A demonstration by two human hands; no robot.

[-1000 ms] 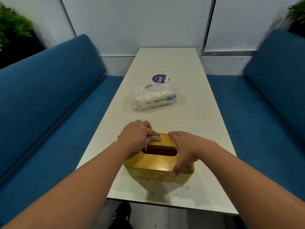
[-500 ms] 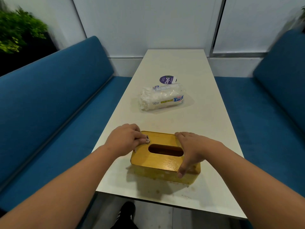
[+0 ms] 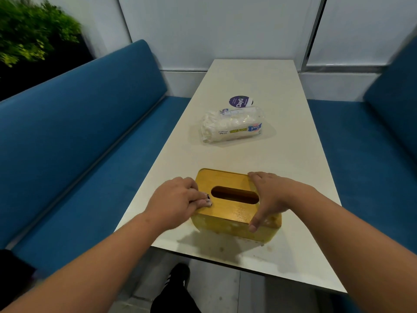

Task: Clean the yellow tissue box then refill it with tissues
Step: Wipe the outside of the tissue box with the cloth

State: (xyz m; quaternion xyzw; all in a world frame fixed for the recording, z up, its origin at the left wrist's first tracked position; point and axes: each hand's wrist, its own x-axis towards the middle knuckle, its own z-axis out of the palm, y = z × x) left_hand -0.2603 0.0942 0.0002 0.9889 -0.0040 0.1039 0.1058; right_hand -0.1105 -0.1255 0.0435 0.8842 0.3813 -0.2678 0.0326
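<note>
The yellow tissue box [image 3: 228, 179] stands near the table's front edge, its wooden lid on and its oval slot [image 3: 234, 195] dark. My right hand [image 3: 273, 195] grips the box's right end, thumb down the near side and fingers over the far edge. My left hand [image 3: 176, 199] lies on the lid's left end with curled fingers. It presses a small whitish wad with dark marks [image 3: 207, 201] against the lid. A clear pack of white paper towels [image 3: 232, 127] lies further along the table, apart from the box.
A round purple sticker [image 3: 240, 101] sits on the white table [image 3: 293, 154] behind the pack. Blue benches run along the left [image 3: 79, 143] and right [image 3: 372, 154]. Stains mark the table in front of the box. A black shoe [image 3: 178, 279] shows below the edge.
My left hand has slid with the wad from the lid's far edge near the slot to the lid's left end. My right hand keeps its grip. The view has shifted.
</note>
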